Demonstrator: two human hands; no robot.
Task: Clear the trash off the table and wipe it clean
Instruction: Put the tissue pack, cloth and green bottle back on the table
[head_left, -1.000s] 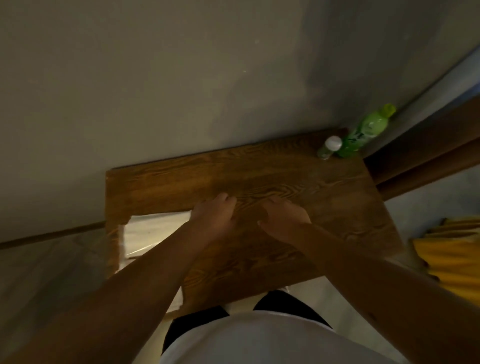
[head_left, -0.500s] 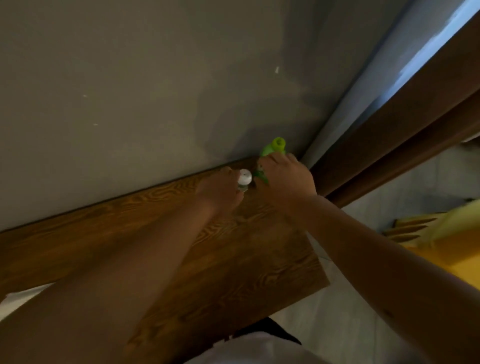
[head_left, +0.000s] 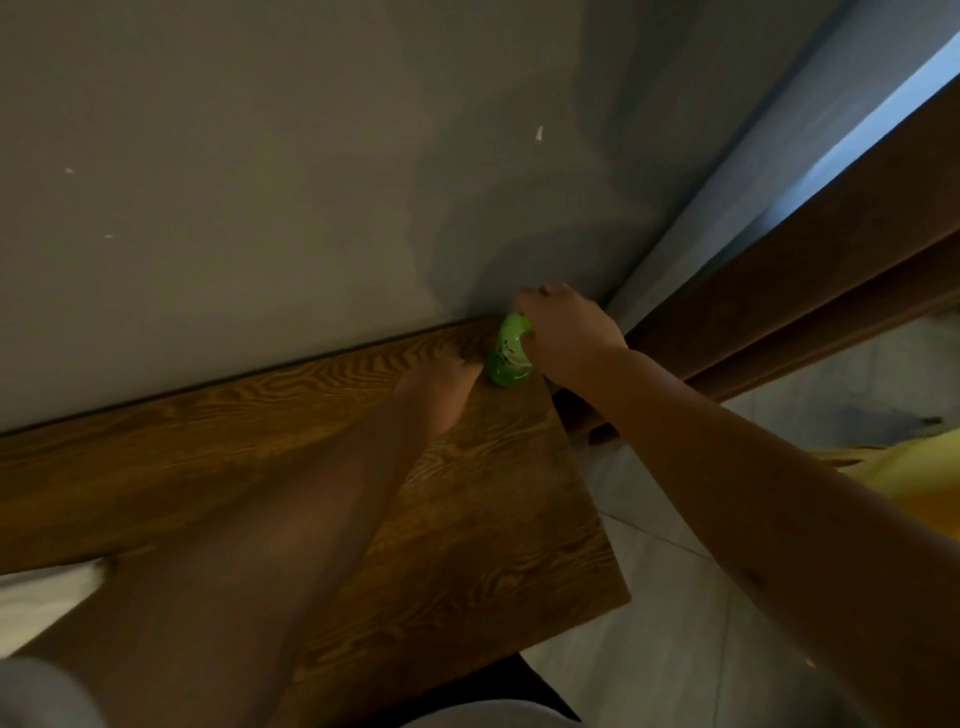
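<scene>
Right hand (head_left: 569, 332) gripping glossy green plastic bottle (head_left: 508, 354), label print unreadable, left hand (head_left: 439, 387) curled, grip unclear, wood-grain tabletop (head_left: 467, 519)

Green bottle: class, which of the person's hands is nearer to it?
Right. The right hand is wrapped around the top of the green bottle; the left hand lies on the table just beside its base.

Looks like a home room: wood-grain bench (head_left: 467, 519) against a plain painted wall (head_left: 260, 182), curtain (head_left: 727, 218) right of it, tiled floor (head_left: 675, 597) below.
</scene>
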